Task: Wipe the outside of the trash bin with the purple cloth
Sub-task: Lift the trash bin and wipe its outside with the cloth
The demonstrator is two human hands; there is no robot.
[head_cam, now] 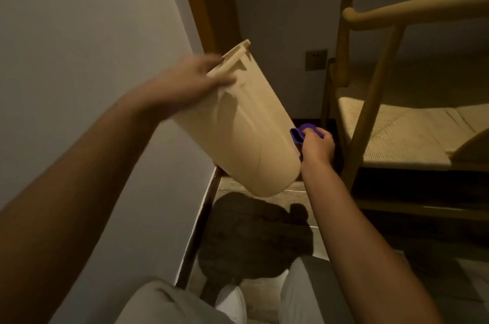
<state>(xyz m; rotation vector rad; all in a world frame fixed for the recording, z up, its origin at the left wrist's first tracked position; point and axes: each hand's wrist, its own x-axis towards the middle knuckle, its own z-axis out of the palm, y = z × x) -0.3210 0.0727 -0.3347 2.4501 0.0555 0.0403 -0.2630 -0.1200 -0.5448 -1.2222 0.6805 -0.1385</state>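
Dim corner, pale wall (79, 32) left, wooden chair (383, 112) right. Left arm stretched out, left hand (190, 80) clamped on the rim of the bin (246, 125), tilted in mid-air above the floor (264, 284). Right arm reaching forward, right hand (317, 146) clutching the cloth (301, 133), pressed to the bin's lower far side.
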